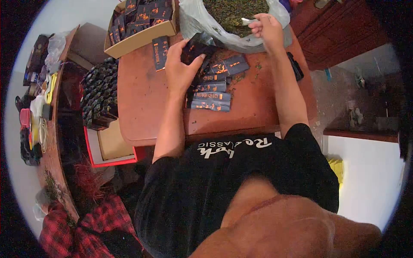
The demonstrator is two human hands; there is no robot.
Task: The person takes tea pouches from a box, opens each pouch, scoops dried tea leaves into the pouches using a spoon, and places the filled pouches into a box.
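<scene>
My left hand (180, 62) is closed around a black pouch (200, 47), which it holds tilted above the table beside the plastic bag. Pinched in the fingers of my right hand (264, 28) is a small white spoon (247, 21), mostly hidden by the fingers. It is over the clear plastic bag (193, 17) of loose dried leaves (234, 13). Several flat black packets with orange print (211, 101) lie overlapping below my left hand, and one packet (160, 53) lies apart to its left.
A cardboard box (142, 38) of black packets stands at the table's back left corner. Left of the table, dark packets (100, 92) are stacked by a red-edged box (112, 144). A dark object (295, 66) lies by the right edge. Leaf crumbs dot the brown tabletop (146, 103).
</scene>
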